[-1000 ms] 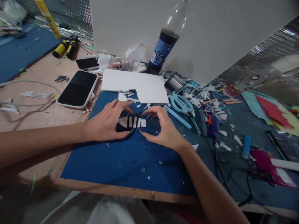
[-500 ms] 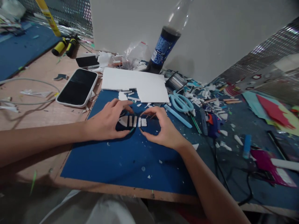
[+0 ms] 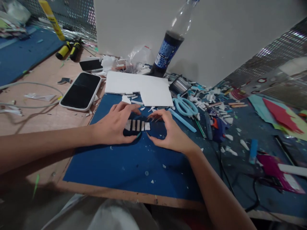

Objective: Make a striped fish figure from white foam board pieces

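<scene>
Several small white foam-board pieces (image 3: 138, 125) lie in a row on a blue cutting mat (image 3: 112, 166), with narrow gaps between the strips. My left hand (image 3: 116, 124) arches over the left end of the row, thumb on the near side and fingers on the far side, partly hiding the leftmost piece. At the right end, my right hand (image 3: 169, 129) curves around a squarish white piece (image 3: 147, 126), its thumb and fingers apart. Whether the fingertips touch the pieces, I cannot tell. A white board (image 3: 139, 83) with a notched near edge lies beyond both hands.
A phone (image 3: 81, 91) lies to the left. Behind the board a bottle of dark drink (image 3: 166, 49) leans. Blue scissors (image 3: 185, 105), a light-blue strip (image 3: 182, 119), a glue gun (image 3: 218, 129) and scattered white scraps (image 3: 208, 95) cover the right side. Yellow-handled pliers (image 3: 69, 49) lie farther back.
Both hands have shifted slightly right along the row. The strips between them now stand more evenly apart, and the left hand covers more of the leftmost piece. The view has tilted a little.
</scene>
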Action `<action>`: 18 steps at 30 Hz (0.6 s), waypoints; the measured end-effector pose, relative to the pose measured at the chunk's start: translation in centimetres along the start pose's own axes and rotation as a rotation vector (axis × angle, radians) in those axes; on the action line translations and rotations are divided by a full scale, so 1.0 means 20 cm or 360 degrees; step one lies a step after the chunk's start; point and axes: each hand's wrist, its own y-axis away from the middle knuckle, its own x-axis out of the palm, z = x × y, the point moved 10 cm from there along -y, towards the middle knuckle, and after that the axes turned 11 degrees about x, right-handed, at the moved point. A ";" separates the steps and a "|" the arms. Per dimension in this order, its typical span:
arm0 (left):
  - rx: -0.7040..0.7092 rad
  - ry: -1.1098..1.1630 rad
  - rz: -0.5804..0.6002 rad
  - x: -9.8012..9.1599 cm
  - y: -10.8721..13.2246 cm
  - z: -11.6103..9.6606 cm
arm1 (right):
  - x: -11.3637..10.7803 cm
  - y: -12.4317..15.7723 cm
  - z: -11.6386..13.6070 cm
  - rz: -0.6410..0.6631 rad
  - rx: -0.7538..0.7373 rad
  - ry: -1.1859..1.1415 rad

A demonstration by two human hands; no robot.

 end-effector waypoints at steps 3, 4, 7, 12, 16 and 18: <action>-0.0002 0.0004 0.0027 0.02 -0.01 0.00 | 0.00 0.00 0.00 -0.0011 -0.0011 0.0012; -0.0009 0.0003 0.0036 0.02 -0.02 0.00 | 0.00 0.00 0.00 -0.0004 -0.0012 0.0016; -0.0028 0.0000 0.0045 0.03 -0.02 0.01 | 0.01 0.00 0.00 0.0008 -0.0014 0.0029; -0.0022 0.0005 0.0016 0.02 -0.01 0.01 | 0.00 -0.01 0.00 -0.0014 -0.0027 0.0009; -0.0049 0.0013 0.0023 0.02 -0.01 0.01 | 0.00 0.00 -0.01 -0.0001 -0.0009 -0.0006; -0.0041 0.0012 0.0024 0.02 -0.01 0.01 | 0.00 0.00 -0.01 0.0005 -0.0007 -0.0012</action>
